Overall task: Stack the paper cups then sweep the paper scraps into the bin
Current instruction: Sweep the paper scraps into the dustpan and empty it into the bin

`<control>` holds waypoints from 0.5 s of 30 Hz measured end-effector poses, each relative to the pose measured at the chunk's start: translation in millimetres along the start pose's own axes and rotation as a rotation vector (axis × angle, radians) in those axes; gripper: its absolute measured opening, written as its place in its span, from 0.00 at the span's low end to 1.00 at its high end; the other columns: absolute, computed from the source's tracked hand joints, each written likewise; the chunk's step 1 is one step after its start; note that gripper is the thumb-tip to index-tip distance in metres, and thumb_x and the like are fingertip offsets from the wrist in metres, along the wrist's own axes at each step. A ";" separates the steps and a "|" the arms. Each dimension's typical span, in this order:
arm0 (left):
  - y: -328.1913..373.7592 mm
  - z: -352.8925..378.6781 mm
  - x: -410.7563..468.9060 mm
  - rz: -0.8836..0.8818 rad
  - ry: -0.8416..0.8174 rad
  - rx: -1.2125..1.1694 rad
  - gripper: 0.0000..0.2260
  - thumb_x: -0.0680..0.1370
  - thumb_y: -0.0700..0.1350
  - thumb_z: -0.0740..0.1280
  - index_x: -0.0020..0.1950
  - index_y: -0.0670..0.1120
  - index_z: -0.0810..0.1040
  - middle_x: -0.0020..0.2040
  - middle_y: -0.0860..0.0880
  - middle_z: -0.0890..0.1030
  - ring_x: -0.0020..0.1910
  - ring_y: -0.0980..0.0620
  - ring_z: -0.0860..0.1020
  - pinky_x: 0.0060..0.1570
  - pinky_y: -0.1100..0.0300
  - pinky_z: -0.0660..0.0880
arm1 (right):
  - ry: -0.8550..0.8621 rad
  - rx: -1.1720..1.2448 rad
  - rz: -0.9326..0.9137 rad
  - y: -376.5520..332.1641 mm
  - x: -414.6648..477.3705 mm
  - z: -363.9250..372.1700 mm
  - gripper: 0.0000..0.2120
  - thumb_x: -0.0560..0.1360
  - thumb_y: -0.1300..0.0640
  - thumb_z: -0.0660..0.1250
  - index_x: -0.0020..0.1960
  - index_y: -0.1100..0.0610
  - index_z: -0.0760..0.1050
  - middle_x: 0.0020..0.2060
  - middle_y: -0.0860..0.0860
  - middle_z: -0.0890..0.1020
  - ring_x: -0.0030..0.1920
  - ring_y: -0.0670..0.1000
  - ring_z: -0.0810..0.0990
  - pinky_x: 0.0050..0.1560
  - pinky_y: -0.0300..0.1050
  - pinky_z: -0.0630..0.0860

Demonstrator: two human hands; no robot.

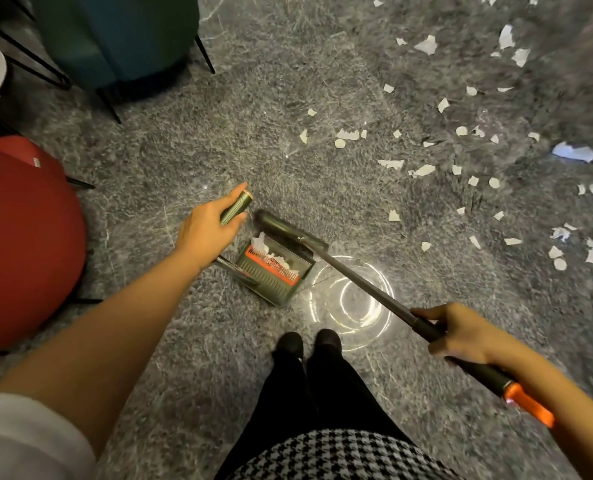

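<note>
— Hands first. What do we record?

— We record the left hand (209,226) closed around the top of the dustpan handle (235,206), a dark green grip with a pale end cap. The right hand (461,336) is clenched around the broom handle (374,292), just ahead of its orange end (527,403).

— And the dustpan itself?

— We find the dustpan (274,268) resting on the grey marbled floor (219,150), straight ahead of the person's black shoes (307,342). Its tray is dark green with a red toothed strip, and several paper scraps (265,245) lie inside. The broom head (288,228) sits against the far lip of the pan.

— The remaining litter?

— We note many white paper scraps scattered over the floor toward the far right corner, well apart from the pan; a larger piece (574,152) lies near the right edge.

— Surroundings?

— A red seat (21,237) at the left edge, a teal chair (115,36) beyond it. We see no paper cups or bin from this view.
</note>
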State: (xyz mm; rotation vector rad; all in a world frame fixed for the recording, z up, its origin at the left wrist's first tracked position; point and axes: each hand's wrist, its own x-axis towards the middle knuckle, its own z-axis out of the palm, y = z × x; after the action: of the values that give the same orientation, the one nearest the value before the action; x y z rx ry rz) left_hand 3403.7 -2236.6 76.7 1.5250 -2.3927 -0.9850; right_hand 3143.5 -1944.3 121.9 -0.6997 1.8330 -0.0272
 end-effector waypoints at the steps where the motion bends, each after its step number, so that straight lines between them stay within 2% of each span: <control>1: -1.2 -1.3 -1.9 0.005 0.002 -0.006 0.24 0.77 0.51 0.67 0.71 0.63 0.65 0.56 0.46 0.81 0.48 0.46 0.80 0.49 0.48 0.77 | 0.018 0.016 0.004 1.6 0.6 -0.5 0.33 0.67 0.71 0.68 0.70 0.56 0.68 0.18 0.46 0.76 0.18 0.45 0.73 0.22 0.36 0.70; 3: -2.4 -3.9 -4.6 0.013 0.008 0.002 0.23 0.77 0.51 0.67 0.71 0.63 0.66 0.56 0.47 0.81 0.48 0.46 0.79 0.47 0.50 0.77 | 0.052 0.040 0.007 4.8 4.5 -0.7 0.34 0.66 0.71 0.68 0.71 0.56 0.67 0.21 0.49 0.79 0.18 0.47 0.73 0.22 0.37 0.70; 6: -0.5 -6.2 -6.7 0.045 -0.016 0.025 0.24 0.77 0.51 0.67 0.70 0.65 0.65 0.56 0.48 0.81 0.47 0.48 0.79 0.45 0.53 0.77 | 0.098 0.053 0.023 8.7 12.9 3.5 0.33 0.67 0.69 0.68 0.71 0.56 0.67 0.30 0.60 0.81 0.20 0.48 0.74 0.23 0.37 0.71; 8: 2.9 -6.0 -7.9 0.076 -0.056 0.029 0.24 0.77 0.50 0.67 0.70 0.65 0.66 0.55 0.47 0.82 0.46 0.48 0.79 0.45 0.54 0.77 | 0.124 0.093 0.036 11.4 20.5 8.3 0.32 0.67 0.69 0.68 0.70 0.56 0.68 0.28 0.58 0.80 0.19 0.47 0.74 0.22 0.36 0.71; 13: 10.4 3.2 -14.2 0.134 -0.139 0.037 0.24 0.78 0.49 0.67 0.71 0.63 0.65 0.56 0.46 0.82 0.48 0.45 0.80 0.48 0.47 0.78 | 0.134 0.235 0.082 12.3 40.3 36.9 0.30 0.68 0.71 0.68 0.68 0.60 0.70 0.22 0.51 0.75 0.15 0.45 0.71 0.19 0.33 0.68; 15: 13.6 9.2 -16.1 0.153 -0.161 0.066 0.24 0.78 0.50 0.66 0.71 0.64 0.64 0.54 0.45 0.82 0.46 0.45 0.80 0.48 0.47 0.78 | 0.113 0.279 0.103 13.7 43.5 55.2 0.30 0.67 0.71 0.68 0.68 0.59 0.70 0.24 0.52 0.75 0.16 0.46 0.72 0.20 0.34 0.68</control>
State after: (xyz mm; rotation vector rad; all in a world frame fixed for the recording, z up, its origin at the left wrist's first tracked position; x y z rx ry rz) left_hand 3397.0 -2215.0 81.2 1.3047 -2.6307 -1.0411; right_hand 3176.4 -1936.3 58.8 -0.4147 1.9228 -0.2542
